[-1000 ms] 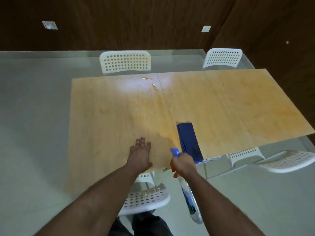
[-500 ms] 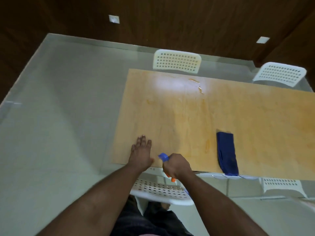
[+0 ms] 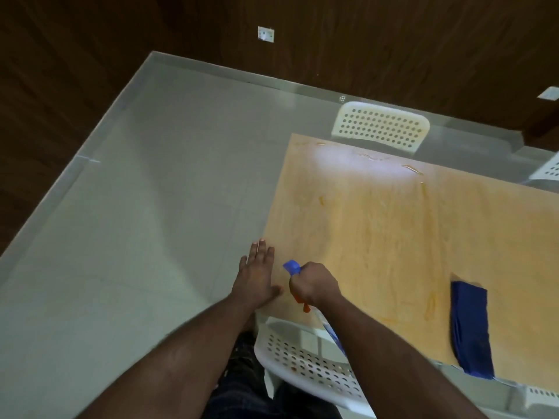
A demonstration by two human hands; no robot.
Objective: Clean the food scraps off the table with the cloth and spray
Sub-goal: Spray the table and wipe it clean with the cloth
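A light wooden table fills the right half of the view. My left hand lies flat and open on its near left corner, fingers together. Just to its right, my right hand is closed around a spray bottle with a blue nozzle and an orange trigger; most of the bottle is hidden under my forearm. A folded dark blue cloth lies at the table's near edge, well to the right of both hands. Small food scraps and smears lie near the far edge.
A white perforated chair stands under the near edge below my arms. Another white chair stands at the far side, and part of a third at the right. Grey tiled floor spreads left. Dark wooden walls stand behind.
The view has swung left, so the table and cloth now sit further right in frame. Both hands hold their poses at the near corner; the spray bottle stays in my right hand.
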